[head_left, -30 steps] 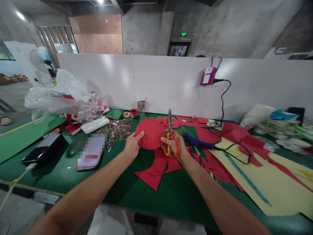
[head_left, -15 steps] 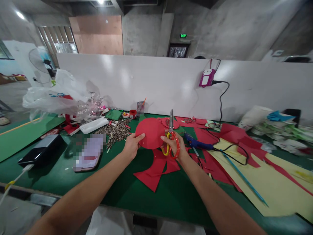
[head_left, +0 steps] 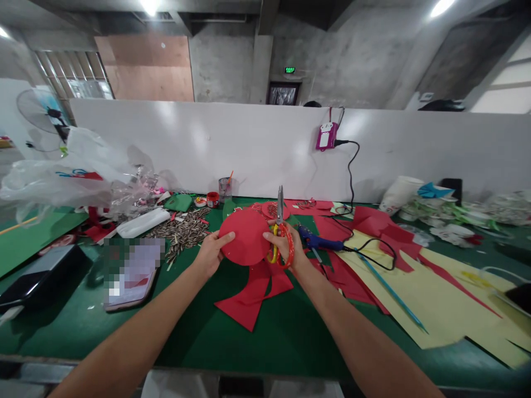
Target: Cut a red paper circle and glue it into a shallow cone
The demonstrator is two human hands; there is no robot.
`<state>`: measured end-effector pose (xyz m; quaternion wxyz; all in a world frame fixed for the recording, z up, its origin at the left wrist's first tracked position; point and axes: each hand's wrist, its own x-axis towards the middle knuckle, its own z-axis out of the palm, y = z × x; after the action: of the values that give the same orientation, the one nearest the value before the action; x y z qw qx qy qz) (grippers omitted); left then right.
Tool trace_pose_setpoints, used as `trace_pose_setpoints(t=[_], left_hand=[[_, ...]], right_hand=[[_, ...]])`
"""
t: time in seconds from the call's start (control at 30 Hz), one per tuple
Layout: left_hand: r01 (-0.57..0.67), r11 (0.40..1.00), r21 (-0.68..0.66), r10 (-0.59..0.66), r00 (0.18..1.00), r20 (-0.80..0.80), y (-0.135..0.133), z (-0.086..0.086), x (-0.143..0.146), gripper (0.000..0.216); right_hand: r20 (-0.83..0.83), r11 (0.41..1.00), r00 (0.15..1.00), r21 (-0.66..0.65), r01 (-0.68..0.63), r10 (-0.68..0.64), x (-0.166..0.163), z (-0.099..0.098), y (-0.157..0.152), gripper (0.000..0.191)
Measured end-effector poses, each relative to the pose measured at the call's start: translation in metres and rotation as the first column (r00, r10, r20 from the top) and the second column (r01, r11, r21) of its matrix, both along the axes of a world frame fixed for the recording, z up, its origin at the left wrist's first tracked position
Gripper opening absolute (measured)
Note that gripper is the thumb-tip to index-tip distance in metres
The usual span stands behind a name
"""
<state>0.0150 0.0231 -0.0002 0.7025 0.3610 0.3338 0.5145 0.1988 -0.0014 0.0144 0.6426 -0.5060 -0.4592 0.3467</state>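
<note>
A round piece of red paper (head_left: 245,237) is held up above the table between both hands. My left hand (head_left: 212,251) pinches its left edge, thumb on the front face. My right hand (head_left: 286,246) has the scissors (head_left: 281,207) hooked in it, red and yellow handles around the fingers and the blades pointing up. With its thumb tip, the same hand also touches the paper's right edge. Below the disc, cut red paper scraps (head_left: 244,307) lie on the green table (head_left: 199,342).
A blue glue gun (head_left: 321,240) with a black cable and a blue pencil (head_left: 392,290) lie at right by yellow paper (head_left: 435,309). Left are a phone (head_left: 136,273), a black device (head_left: 37,276), a heap of seed-like pieces (head_left: 182,232) and plastic bags (head_left: 70,177). A white partition (head_left: 257,149) stands behind.
The view has turned to the right, so things appear further left. The disc is tilted a little differently, with the right thumb at its edge; both hands keep their hold.
</note>
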Motion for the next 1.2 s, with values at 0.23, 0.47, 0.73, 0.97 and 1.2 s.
trace_pose_setpoints(t=[0.23, 0.47, 0.73, 0.97, 1.2], left_hand=[[-0.027, 0.999, -0.035, 0.031, 0.993, 0.114, -0.01, -0.001, 0.011, 0.038], [-0.03, 0.999, -0.038, 0.036, 0.985, 0.167, -0.016, 0.001, 0.016, 0.037], [-0.098, 0.994, -0.04, 0.102, 0.988, 0.116, -0.012, -0.007, 0.017, 0.042], [-0.135, 0.99, -0.04, 0.137, 0.988, 0.067, 0.007, -0.005, -0.003, 0.036], [-0.097, 0.995, -0.034, 0.1, 0.989, 0.109, 0.012, 0.009, -0.014, 0.038]], right_hand=[[-0.046, 0.995, 0.996, 0.048, 0.082, -0.08, -0.007, -0.003, -0.001, 0.034], [-0.049, 0.991, 0.993, 0.067, 0.114, -0.111, -0.018, -0.007, -0.006, 0.032], [0.016, 0.994, 0.995, 0.048, 0.094, -0.095, -0.013, -0.01, -0.003, 0.033], [0.126, 0.993, 0.987, -0.068, -0.095, 0.103, 0.004, 0.004, 0.002, 0.038], [0.416, 0.994, 0.905, -0.093, -0.057, 0.091, 0.033, 0.012, -0.01, 0.017]])
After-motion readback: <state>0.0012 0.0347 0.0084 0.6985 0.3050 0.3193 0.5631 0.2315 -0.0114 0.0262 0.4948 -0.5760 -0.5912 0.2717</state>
